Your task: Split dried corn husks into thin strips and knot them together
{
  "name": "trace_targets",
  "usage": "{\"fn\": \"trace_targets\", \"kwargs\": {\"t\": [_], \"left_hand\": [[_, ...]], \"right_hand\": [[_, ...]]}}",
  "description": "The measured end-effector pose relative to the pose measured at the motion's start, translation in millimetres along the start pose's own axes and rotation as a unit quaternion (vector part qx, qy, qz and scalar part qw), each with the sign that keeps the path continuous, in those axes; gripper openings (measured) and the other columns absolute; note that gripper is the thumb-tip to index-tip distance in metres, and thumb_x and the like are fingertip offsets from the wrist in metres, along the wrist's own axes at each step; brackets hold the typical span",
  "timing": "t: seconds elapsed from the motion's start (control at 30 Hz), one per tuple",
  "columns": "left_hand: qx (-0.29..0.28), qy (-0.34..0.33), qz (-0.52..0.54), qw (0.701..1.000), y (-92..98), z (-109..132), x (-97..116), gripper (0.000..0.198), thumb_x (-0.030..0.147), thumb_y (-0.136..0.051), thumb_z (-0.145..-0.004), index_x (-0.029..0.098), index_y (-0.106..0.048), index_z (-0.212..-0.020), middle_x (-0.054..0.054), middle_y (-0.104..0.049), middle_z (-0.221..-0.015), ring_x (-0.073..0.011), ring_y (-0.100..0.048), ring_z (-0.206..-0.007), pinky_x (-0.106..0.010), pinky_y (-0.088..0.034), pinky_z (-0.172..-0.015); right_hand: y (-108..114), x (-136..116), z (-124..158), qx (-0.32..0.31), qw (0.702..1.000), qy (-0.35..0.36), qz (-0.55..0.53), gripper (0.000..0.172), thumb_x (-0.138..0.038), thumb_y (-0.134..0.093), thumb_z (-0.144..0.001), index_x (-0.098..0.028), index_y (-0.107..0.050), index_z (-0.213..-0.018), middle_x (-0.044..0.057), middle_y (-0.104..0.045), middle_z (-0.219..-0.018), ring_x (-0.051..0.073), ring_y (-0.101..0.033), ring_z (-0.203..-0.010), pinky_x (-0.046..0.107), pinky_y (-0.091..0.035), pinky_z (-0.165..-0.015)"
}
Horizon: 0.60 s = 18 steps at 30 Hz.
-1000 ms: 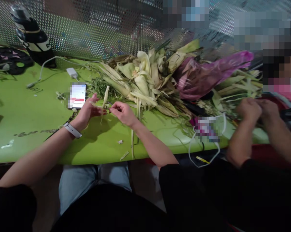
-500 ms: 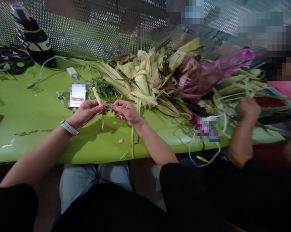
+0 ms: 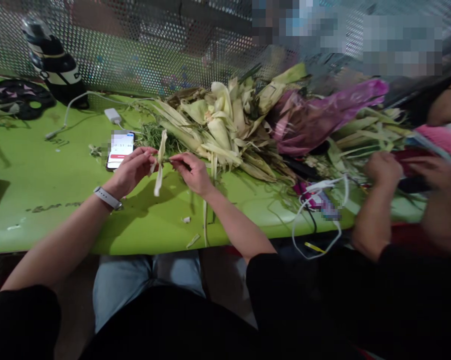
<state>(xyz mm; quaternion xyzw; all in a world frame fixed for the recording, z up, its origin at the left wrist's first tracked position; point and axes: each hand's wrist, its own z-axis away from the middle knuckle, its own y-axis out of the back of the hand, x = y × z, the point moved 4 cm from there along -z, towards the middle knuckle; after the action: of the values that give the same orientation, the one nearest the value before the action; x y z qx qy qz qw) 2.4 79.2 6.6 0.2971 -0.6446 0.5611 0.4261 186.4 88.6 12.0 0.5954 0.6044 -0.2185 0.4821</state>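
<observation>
My left hand (image 3: 133, 167), with a white watch band on its wrist, pinches a pale strip of corn husk (image 3: 161, 145). The strip stands up past the fingertips, and a tail hangs below them. Fingers closed, my right hand (image 3: 193, 174) pinches the end of a thin greenish strand (image 3: 166, 160) that runs across to the husk. How the two are joined is too small to make out. Both hands are held above the green tabletop (image 3: 146, 225). Behind them lies a large heap of corn husks (image 3: 220, 130), with thin green stems (image 3: 156, 137) at its left.
A lit phone (image 3: 121, 150) lies by my left hand, near a white charger (image 3: 112, 116). At back left stands a black bottle (image 3: 58, 70). A purple plastic bag (image 3: 315, 122) rests on the husks. On the right are a co-worker's hands (image 3: 385, 172) and a white cable (image 3: 340, 235).
The husk strip has turned more upright and its tail hangs differently. My right hand has shifted slightly left and down. A second hand of the co-worker has come into view at right.
</observation>
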Motion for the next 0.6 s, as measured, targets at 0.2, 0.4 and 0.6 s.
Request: {"fn": "trace_targets", "kwargs": {"t": [0.2,0.4,0.6], "left_hand": [[-0.027,0.012,-0.036,0.999,-0.8,2.2,-2.4,0.025,0.017,-0.078,-0.076,0.015,-0.066,-0.098,-0.003,-0.071,-0.083,-0.0112,-0.068,-0.073,-0.024,-0.058,-0.075],[-0.071,0.109,-0.02,0.991,-5.8,6.8,-12.8,0.019,0.029,-0.069,-0.086,0.016,-0.065,-0.099,-0.006,-0.074,-0.077,-0.015,-0.072,-0.068,-0.025,-0.059,-0.063],[-0.032,0.055,-0.009,0.998,-4.4,4.1,-18.8,0.022,0.024,-0.075,-0.081,0.016,-0.066,-0.099,-0.006,-0.076,-0.085,-0.015,-0.074,-0.081,-0.026,-0.059,-0.078]], "right_hand": [[2.1,11.6,-3.8,0.014,1.0,0.021,0.001,0.016,-0.04,-0.063,-0.089,-0.028,-0.073,-0.091,0.005,-0.065,-0.098,0.02,-0.059,-0.1,0.039,-0.045,-0.101],[-5.7,18.5,-4.3,-0.033,0.999,0.012,-0.001,0.018,-0.043,-0.061,-0.088,-0.027,-0.07,-0.09,0.005,-0.065,-0.1,0.02,-0.06,-0.101,0.038,-0.046,-0.099],[0.2,14.0,-2.6,0.013,0.999,0.028,0.045,0.019,-0.039,-0.055,-0.092,-0.023,-0.065,-0.095,0.006,-0.065,-0.1,0.02,-0.06,-0.099,0.036,-0.046,-0.094]]}}
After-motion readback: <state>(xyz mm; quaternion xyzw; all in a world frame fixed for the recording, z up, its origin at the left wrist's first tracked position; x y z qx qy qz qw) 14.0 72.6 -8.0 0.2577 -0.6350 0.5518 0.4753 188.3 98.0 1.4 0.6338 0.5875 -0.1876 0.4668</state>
